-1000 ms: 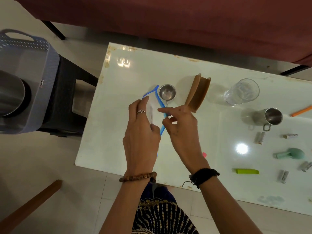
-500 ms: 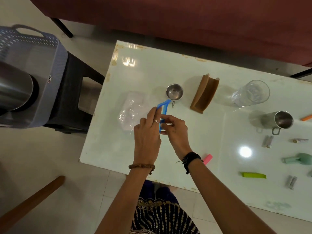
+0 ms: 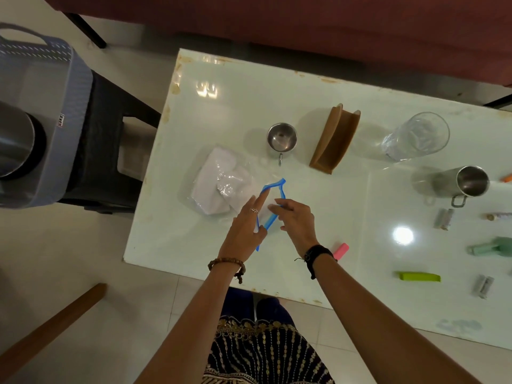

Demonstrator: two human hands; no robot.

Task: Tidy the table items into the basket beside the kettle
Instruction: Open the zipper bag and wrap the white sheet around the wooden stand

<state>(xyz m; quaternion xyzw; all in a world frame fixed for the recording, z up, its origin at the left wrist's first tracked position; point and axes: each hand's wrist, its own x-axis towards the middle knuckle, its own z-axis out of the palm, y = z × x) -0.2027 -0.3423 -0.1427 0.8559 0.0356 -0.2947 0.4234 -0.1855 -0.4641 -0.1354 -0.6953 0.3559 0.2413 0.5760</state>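
**A:** Where does the clear zip bag [image 3: 221, 187] lie?

**B:** Flat on the white table [image 3: 249, 101], left of centre in the frame. Its crumpled body with white contents spreads toward the upper left; its blue zip strip [image 3: 273, 206] gapes toward the lower right, right at the hands. So the long axis runs on a diagonal, lower right up to upper left.

**A:** And the hands?

**B:** Both are at the mouth. The left hand [image 3: 245, 231] has a straight forefinger laid along one side of the blue strip while the thumb looks to pinch the strip lower down. The right hand [image 3: 297, 221] has its fingers half curled at the other side; whether they actually pinch the strip I cannot tell.

**A:** Which hand is nearer the bag's body?

**B:** The left one, which touches the plastic just beside the white bundle. The right sits on the open end only.

**A:** And the basket [image 3: 55, 87]?

**B:** At the far left edge of the frame, on a dark stool [image 3: 110, 134], well apart from the table, with the steel kettle [image 3: 13, 139] inside its outline. I judge the bag must travel leftward, past the table's left edge, so the left hand is better placed to carry it.
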